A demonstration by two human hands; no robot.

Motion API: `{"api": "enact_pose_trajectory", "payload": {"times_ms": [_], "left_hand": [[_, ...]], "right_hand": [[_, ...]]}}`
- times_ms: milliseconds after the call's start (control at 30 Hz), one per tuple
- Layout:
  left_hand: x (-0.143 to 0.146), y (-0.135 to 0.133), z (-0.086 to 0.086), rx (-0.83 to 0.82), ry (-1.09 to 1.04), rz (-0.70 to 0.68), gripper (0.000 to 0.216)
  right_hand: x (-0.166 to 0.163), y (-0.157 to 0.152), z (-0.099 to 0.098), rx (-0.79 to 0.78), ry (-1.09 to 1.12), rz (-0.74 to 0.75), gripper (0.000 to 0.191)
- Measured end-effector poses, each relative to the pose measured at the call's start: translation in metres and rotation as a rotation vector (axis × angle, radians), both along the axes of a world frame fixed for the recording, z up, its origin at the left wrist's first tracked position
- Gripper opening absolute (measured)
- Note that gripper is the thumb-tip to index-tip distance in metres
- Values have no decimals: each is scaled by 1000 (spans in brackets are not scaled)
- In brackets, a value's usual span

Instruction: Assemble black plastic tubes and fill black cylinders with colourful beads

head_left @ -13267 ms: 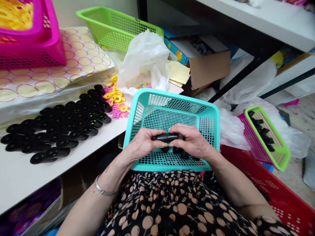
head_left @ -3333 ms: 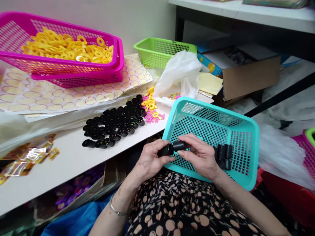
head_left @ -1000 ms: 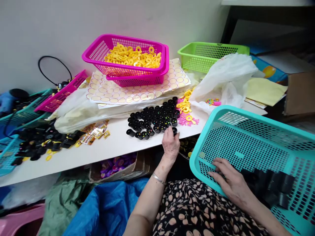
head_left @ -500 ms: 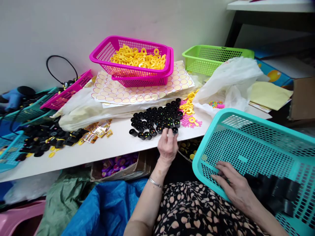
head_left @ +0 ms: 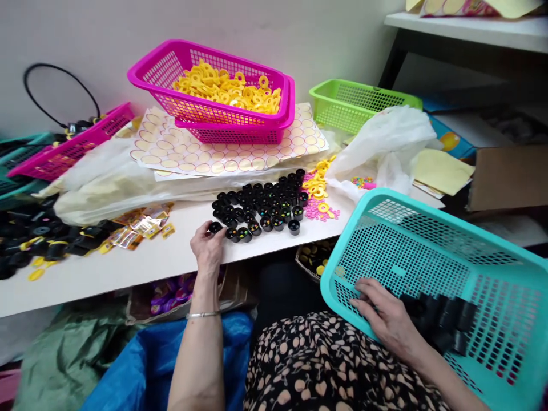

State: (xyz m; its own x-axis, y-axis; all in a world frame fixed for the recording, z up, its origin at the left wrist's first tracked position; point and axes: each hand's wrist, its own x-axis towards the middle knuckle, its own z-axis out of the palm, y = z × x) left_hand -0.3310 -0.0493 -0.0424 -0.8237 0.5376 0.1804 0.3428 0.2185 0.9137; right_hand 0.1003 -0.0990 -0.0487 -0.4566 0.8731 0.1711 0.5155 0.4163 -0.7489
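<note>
My left hand (head_left: pixel 207 246) is at the left end of a group of small round black cups (head_left: pixel 265 206) on the white table. Its thumb and fingers close around one black cup (head_left: pixel 214 227) at the group's near left corner. Several cups in the front rows hold tiny coloured beads. Over the near left rim of a turquoise basket (head_left: pixel 492 274) lies my right hand (head_left: pixel 381 308), fingers apart, with nothing in them. Beside it in that basket is a pile of black cylindrical pieces (head_left: pixel 445 319).
Pink beads (head_left: pixel 319 209) and yellow ring pieces (head_left: pixel 317 181) lie right of the cups. Behind stands a magenta basket (head_left: pixel 205 117) of yellow rings on sticker sheets (head_left: pixel 171 142). Small foil packets (head_left: pixel 143 224) and black parts lie left. A white plastic bag (head_left: pixel 381 142) sits at right.
My left hand has moved from the right front of the cups to their left corner and closed around a cup. The view has shifted; my right hand stays at the basket.
</note>
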Motion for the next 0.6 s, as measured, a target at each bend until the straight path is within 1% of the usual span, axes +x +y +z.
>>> {"api": "enact_pose_trajectory", "payload": {"times_ms": [67,133,200,233,267,300,367,433,500,600], "left_hand": [[2,1,5,15,22,-9,43],[13,-4,17,71,142,70,38],[34,-13,30,125,304,138,39],[48,-18,35,137,368,126,40],[65,-21,39,133,400,59,39],[82,-23,40,119,406,-37,37],[115,-23,36,94,376,-230,34],[141,-15,26,76,342,-363,33],[156,-6,15,49,331,-419,32],[164,7,3,-3,348,-397,28]], "right_hand": [[-1,0,2,-4,-12,14,14],[-2,0,3,-5,-18,10,15],[-3,-1,5,-5,-16,10,14],[-4,-1,5,-5,-14,14,14],[-4,0,6,-5,-13,16,13],[-5,0,7,-5,-15,19,13],[-5,0,7,-1,-23,23,13],[-4,1,8,8,-29,28,14],[-4,0,8,13,-28,33,13],[-5,0,10,18,-16,16,14]]}}
